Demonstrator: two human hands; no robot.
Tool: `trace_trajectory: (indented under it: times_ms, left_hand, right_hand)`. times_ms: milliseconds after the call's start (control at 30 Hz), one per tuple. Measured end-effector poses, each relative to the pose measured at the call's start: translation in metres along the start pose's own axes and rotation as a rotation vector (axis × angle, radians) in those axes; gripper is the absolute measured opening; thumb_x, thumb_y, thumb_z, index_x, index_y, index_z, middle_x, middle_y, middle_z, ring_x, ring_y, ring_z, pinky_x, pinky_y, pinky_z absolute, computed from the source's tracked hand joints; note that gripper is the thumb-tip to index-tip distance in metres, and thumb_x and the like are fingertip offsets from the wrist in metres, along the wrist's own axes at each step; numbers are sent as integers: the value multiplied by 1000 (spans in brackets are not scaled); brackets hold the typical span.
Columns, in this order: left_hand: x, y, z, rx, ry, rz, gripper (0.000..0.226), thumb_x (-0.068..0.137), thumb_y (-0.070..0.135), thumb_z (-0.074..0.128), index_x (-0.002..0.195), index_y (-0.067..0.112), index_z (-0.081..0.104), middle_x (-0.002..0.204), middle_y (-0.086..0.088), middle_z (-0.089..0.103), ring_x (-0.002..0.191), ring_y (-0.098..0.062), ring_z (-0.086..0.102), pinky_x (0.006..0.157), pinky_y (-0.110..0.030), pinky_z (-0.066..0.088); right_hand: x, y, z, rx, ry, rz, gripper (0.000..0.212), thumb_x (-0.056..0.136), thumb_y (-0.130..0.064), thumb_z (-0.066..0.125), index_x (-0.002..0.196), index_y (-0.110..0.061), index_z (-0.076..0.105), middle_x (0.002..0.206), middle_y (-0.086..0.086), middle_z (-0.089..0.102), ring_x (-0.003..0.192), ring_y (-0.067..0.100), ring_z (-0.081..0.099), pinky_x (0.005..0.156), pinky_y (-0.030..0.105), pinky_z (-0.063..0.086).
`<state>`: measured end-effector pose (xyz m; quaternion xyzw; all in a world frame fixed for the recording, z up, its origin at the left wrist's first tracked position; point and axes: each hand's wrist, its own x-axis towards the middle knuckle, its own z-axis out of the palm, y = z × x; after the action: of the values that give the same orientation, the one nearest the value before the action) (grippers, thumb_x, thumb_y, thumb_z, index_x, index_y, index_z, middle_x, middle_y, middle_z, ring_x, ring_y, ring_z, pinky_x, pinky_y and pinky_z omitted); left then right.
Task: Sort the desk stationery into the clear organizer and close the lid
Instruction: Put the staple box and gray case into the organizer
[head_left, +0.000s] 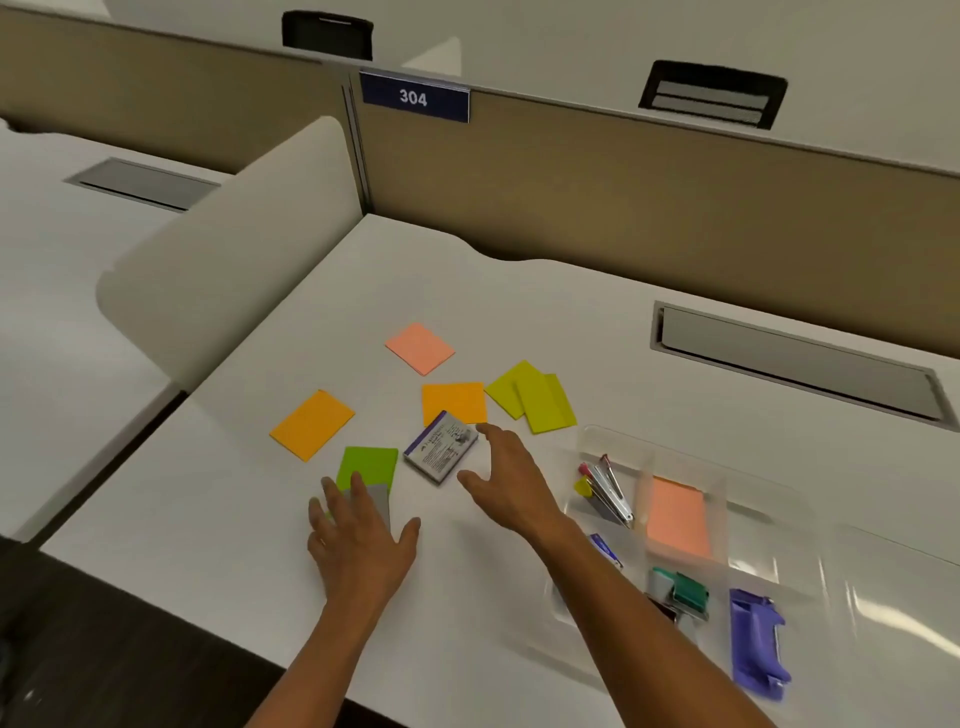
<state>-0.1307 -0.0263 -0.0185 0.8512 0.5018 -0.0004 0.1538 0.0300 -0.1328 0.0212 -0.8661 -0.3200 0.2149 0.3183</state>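
Sticky-note pads lie scattered on the white desk: a pink pad (420, 347), two orange pads (312, 424) (453, 401), two yellow-green pads (535, 397) and a green pad (368, 465). A small printed box (440, 452) sits in the middle. My left hand (358, 540) lies flat, fingers spread, over a grey pad (379, 501) at the green pad's near edge. My right hand (511, 480) hovers open just right of the small box, fingertips near it. The clear organizer (685, 540) at the right holds clips, a pink pad, binder clips and a purple stapler (756, 642).
A tan partition wall (623, 182) with a "304" sign runs behind the desk. A curved white divider (234, 249) stands at the left. A cable slot (795, 358) is set into the desk at the back right. The organizer's clear lid (883, 587) lies open to the right.
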Motion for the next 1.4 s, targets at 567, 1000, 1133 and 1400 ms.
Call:
trace_trajectory:
  times_ms: [567,1000,1133,1400]
  left_hand:
    - [14,-26,-17,-142,-102,-34,108,70,39,76,148,11,6,131,-17,36,115,-33,40,90,-42,47]
    - [2,-2,-36,-407,22,12,91,72,26,80,142,6,25,134,-21,45,120,-37,43,101,-49,37]
    - [-11,35,-39,-517,22,49,82,72,25,80,137,9,34,129,-18,49,113,-37,48,93,-52,48]
    - [-51,115,-29,-615,-80,164,91,76,31,76,147,22,21,141,-11,47,125,-36,45,91,-55,50]
  right_hand:
    - [50,-18,58,-341,19,94,122,71,-55,76,153,-19,-6,140,14,37,125,31,37,96,41,44]
    - [8,-10,13,-98,159,30,113,64,-55,76,150,-22,12,137,4,34,126,23,29,92,33,44]
    - [-17,7,-21,-65,217,-32,102,67,-54,73,149,-26,20,136,-1,33,126,17,29,88,23,41]
    - [-65,76,-104,-256,362,-27,107,68,-53,74,151,-21,14,138,1,32,125,18,30,100,31,46]
